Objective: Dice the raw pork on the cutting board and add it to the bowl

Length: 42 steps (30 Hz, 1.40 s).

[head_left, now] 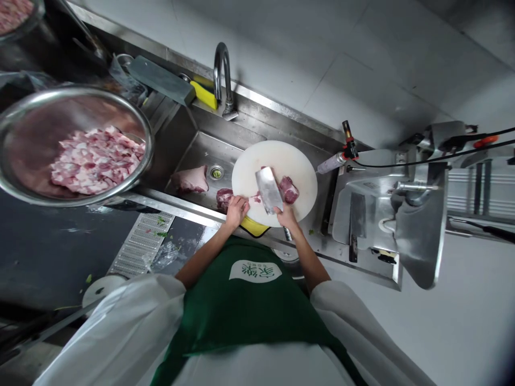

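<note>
A round white cutting board lies across the sink. My right hand is closed around the handle of a cleaver, its broad blade resting flat over the board. Beside the blade sits a chunk of red meat; some meat shows past the blade's far end. Small meat scraps lie between the blade and my left hand. That hand is at the board's left edge with fingers curled together; what they hold, if anything, is hidden. Right by it is a dark red meat piece in the sink.
A pale slab of meat lies in the sink near the drain. At left stands a large steel bowl of cut meat. A faucet rises behind; a slicing machine and a second cleaver are at right.
</note>
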Each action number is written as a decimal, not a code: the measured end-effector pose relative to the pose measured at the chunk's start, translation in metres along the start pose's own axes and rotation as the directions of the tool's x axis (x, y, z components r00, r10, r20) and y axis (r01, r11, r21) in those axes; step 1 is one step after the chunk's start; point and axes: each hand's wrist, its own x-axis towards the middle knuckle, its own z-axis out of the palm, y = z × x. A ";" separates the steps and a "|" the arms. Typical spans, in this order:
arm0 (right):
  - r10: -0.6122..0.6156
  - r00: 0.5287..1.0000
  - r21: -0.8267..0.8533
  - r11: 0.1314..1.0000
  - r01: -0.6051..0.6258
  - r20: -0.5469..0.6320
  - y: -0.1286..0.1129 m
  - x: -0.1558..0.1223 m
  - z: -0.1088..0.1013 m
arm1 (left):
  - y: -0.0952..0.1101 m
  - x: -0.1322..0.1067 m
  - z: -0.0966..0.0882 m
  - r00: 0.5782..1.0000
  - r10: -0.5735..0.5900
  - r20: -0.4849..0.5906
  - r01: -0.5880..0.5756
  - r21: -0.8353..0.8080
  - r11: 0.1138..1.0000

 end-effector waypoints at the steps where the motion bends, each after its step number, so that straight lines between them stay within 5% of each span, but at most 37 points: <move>1: 0.044 0.999 0.004 0.999 -0.043 -0.017 0.008 -0.005 -0.003 | 0.000 0.001 0.000 1.000 -0.002 0.002 0.002 -0.013 1.000; 5: 0.126 0.990 -0.021 0.992 -0.128 -0.068 0.011 -0.031 -0.014 | -0.002 0.002 -0.003 0.997 -0.074 -0.001 0.074 -0.075 0.994; 9: 0.126 0.984 -0.032 0.991 -0.131 -0.127 -0.029 -0.047 -0.023 | -0.004 -0.007 -0.005 0.984 -0.178 -0.003 0.175 -0.162 0.971; 13: 0.029 0.982 -0.017 0.999 -0.033 -0.189 -0.071 -0.035 -0.017 | 0.000 -0.016 -0.003 0.978 -0.201 -0.052 0.189 -0.181 0.965; 16: -0.012 0.995 -0.011 1.000 0.011 -0.095 -0.080 -0.014 0.001 | 0.007 -0.012 0.000 0.988 -0.138 -0.067 0.130 -0.109 0.985; 19: -0.022 1.000 -0.027 0.999 0.022 0.003 -0.069 -0.004 0.018 | 0.013 -0.003 0.005 0.999 -0.049 -0.003 0.048 -0.025 0.999; 23: 0.019 0.997 -0.073 0.997 -0.014 0.072 -0.037 -0.031 0.024 | 0.013 0.006 0.013 1.000 0.002 0.031 -0.004 0.041 0.999; 28: 0.065 0.992 -0.130 0.990 -0.050 0.112 0.021 -0.080 0.016 | 0.012 0.004 0.016 1.000 -0.017 -0.017 0.018 0.071 0.997; 34: 0.209 0.978 -0.188 0.961 -0.204 0.008 0.061 -0.088 -0.008 | 0.010 -0.004 0.007 0.999 -0.043 -0.019 0.043 0.012 0.999; 38: 0.184 0.980 -0.164 0.967 -0.195 -0.079 0.029 -0.085 -0.022 | 0.010 -0.014 -0.004 1.000 0.001 0.011 0.000 -0.071 0.997; 42: 0.079 0.974 -0.076 0.992 -0.097 -0.211 -0.030 -0.077 -0.031 | 0.012 -0.028 -0.021 0.976 -0.102 -0.193 0.074 -0.148 0.986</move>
